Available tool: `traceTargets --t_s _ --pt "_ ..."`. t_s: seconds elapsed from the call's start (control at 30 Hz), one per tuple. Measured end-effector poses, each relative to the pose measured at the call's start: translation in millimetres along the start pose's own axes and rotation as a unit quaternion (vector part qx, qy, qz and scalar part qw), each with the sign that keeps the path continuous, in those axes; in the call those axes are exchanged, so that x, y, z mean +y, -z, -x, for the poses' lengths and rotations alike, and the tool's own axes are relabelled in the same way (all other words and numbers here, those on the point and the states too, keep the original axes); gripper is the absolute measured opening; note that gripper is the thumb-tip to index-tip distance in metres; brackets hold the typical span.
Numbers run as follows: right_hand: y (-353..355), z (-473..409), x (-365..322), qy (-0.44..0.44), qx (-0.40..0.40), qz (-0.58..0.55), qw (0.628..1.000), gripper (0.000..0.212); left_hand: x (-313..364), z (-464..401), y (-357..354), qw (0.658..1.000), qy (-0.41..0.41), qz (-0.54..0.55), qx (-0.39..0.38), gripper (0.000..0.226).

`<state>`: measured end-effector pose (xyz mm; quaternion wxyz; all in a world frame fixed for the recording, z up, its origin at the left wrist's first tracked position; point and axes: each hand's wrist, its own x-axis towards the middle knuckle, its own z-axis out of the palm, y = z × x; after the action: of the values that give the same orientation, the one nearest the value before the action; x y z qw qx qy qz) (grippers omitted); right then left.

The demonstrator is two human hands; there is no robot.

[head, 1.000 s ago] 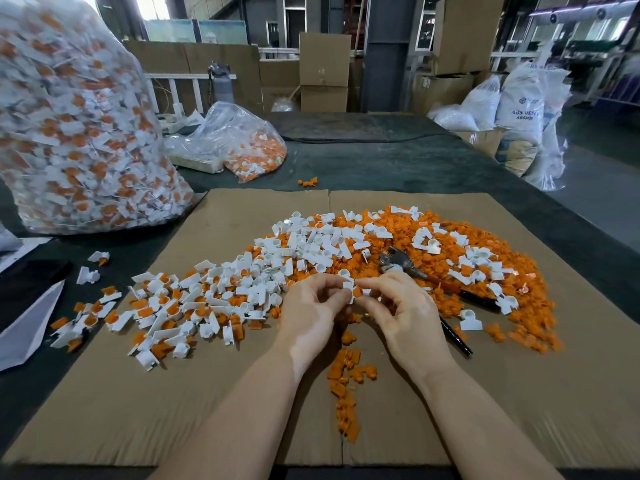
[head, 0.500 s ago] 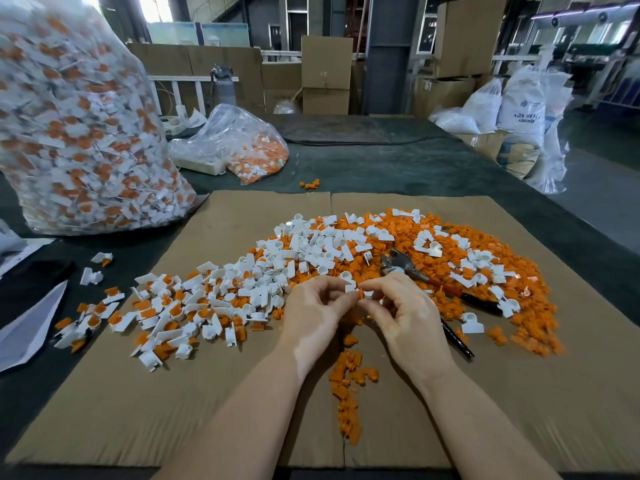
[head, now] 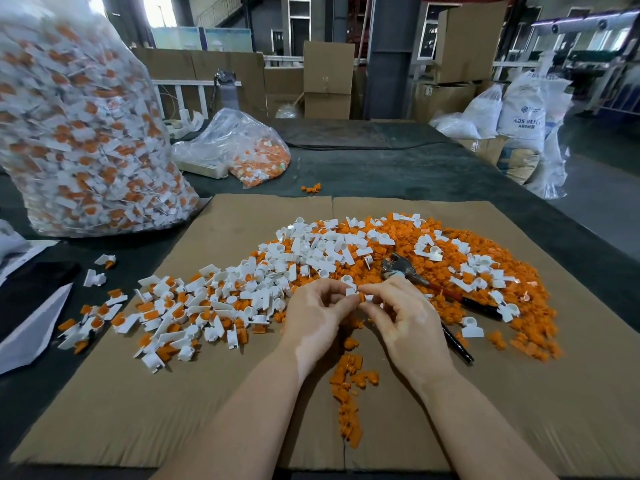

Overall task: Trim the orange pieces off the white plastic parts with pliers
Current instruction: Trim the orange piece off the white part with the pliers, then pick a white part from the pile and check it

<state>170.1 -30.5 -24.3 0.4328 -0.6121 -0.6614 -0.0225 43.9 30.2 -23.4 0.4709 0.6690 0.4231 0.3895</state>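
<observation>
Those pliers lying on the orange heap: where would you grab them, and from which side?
By the two dark handles, coming from the right with the right hand. The pliers lie flat, metal head pointing up-left into the pile, handles splayed toward the right and the near edge. That end sits closest to the right hand and is probably easiest to wrap.

Bare cardboard (head: 104,403) open near-left and near-right of hands. Orange scraps (head: 349,393) strewn between forearms. White parts (head: 214,303) crowd left; orange heap (head: 491,258) with pliers (head: 415,277) blocks right and ahead. Big bag (head: 79,133) walls far left, small bag (head: 242,150) beyond it.
</observation>
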Motion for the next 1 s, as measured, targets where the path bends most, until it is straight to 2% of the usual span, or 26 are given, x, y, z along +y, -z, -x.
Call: traceTargets --t_s 0.13,0.2,0.23,0.3,0.37,0.4,0.57,0.77,1.0 --pt "5 1 3 -0.033 0.028 0.054 0.998 0.029 -2 -1 0 1.000 0.000 0.025 0.001 0.009" --pt "13 -1 8 -0.115 0.036 0.136 0.983 0.038 -2 -3 0 0.999 0.007 0.038 0.006 0.008" --pt "18 -4 12 -0.175 0.015 0.188 0.966 0.046 -3 -3 -1 0.999 0.007 0.037 0.009 0.008" --pt "29 -8 19 -0.282 -0.075 0.287 0.913 0.062 -4 -4 -1 0.999 0.003 0.029 0.013 0.006" --pt "36 -10 25 -0.326 -0.161 0.334 0.869 0.068 -4 -4 -2 1.000 -0.003 0.024 0.014 0.006" --pt "38 -11 27 -0.330 -0.184 0.344 0.860 0.068 -4 -5 -2 1.000 -0.004 0.023 0.015 0.005" --pt "43 -16 23 -0.273 -0.168 0.360 0.876 0.051 -4 -7 -2 0.999 0.010 0.041 0.018 0.006" --pt "48 -26 9 -0.234 -0.123 0.303 0.916 0.040 -1 -17 0 0.983 0.104 0.151 0.031 0.004" --pt "47 -33 5 -0.251 -0.194 0.263 0.911 0.033 6 -21 1 0.972 0.147 0.178 0.034 0.007"
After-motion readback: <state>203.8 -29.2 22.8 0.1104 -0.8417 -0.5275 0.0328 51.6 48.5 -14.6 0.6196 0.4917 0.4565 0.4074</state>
